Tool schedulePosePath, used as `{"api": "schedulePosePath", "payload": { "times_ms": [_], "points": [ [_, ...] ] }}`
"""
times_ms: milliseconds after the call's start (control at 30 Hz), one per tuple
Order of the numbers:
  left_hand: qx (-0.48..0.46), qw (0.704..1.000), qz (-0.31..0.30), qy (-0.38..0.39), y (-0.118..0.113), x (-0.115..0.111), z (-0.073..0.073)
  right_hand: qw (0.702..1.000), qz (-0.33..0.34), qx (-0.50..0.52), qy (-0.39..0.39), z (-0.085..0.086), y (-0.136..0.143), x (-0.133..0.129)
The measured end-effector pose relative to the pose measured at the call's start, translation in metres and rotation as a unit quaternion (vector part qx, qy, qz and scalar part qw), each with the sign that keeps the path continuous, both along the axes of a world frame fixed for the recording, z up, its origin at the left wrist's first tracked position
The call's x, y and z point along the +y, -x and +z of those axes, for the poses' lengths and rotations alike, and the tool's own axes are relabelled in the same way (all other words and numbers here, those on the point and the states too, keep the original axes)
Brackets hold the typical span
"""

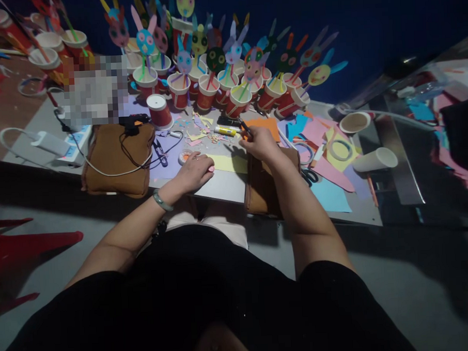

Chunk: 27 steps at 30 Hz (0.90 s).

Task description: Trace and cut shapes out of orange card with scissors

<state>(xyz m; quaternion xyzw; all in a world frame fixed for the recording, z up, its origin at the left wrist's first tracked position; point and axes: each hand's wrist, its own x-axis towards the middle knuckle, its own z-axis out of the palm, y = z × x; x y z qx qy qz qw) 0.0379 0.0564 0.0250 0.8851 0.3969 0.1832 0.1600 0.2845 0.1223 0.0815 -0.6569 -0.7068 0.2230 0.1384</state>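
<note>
A dark pen (pixel 242 125) is pinched in the fingers of the right hand (pixel 260 142), its tip pointing up and away over the scrap-strewn middle of the table (pixel 222 184); what kind of tool it is cannot be told for sure in the dim light. Just beyond it lies a glue stick (pixel 225 131) with a yellow body, and an orange sheet (pixel 265 126) lies right behind the hand. The left hand (pixel 197 172) rests palm down with fingers loosely curled on a yellow sheet (pixel 228 164), holding nothing, touching the paper; a small round tape roll (pixel 184 156) sits just beside its fingertips. A green bangle (pixel 161 201) circles the left wrist. The right forearm lies across a brown pad (pixel 260 190) at the table edge, and a second brown cushion (pixel 115 160) lies to the left with a black cable and small snips (pixel 160 151) near it. A lone red cup (pixel 159 111) stands upside down behind the cushion. Farther back a crowd of red cups (pixel 222 90) holds paper rabbit faces (pixel 232 51) on sticks. To the right are pink and blue sheets, scissors (pixel 308 175), a paper ring (pixel 340 150), and two white cups (pixel 374 160), one lying on its side.
</note>
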Motion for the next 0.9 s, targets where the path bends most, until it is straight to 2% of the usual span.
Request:
{"api": "schedulePosePath", "payload": {
  "times_ms": [133, 300, 367, 500, 667, 900],
  "points": [
    [-0.051, 0.998, 0.029, 0.007, 0.009, -0.001, 0.000, 0.996, 0.042, 0.078, 0.023, -0.007, 0.023, -0.004],
    [-0.110, 0.974, 0.192, -0.041, 0.031, 0.001, 0.005, 0.987, 0.071, 0.141, 0.028, -0.026, 0.033, -0.005],
    [-0.110, 0.968, 0.220, -0.053, 0.035, 0.001, 0.008, 0.985, 0.064, 0.158, 0.008, -0.033, 0.032, -0.005],
    [-0.108, 0.971, 0.206, -0.053, 0.027, 0.000, 0.010, 0.985, 0.045, 0.164, -0.027, -0.044, 0.027, -0.003],
    [-0.084, 0.975, 0.201, -0.033, 0.006, 0.005, 0.007, 0.971, 0.067, 0.220, -0.064, -0.056, 0.023, 0.001],
    [-0.064, 0.976, 0.207, -0.018, -0.006, 0.012, 0.005, 0.965, 0.086, 0.228, -0.093, -0.060, 0.023, -0.001]
  ]
}}
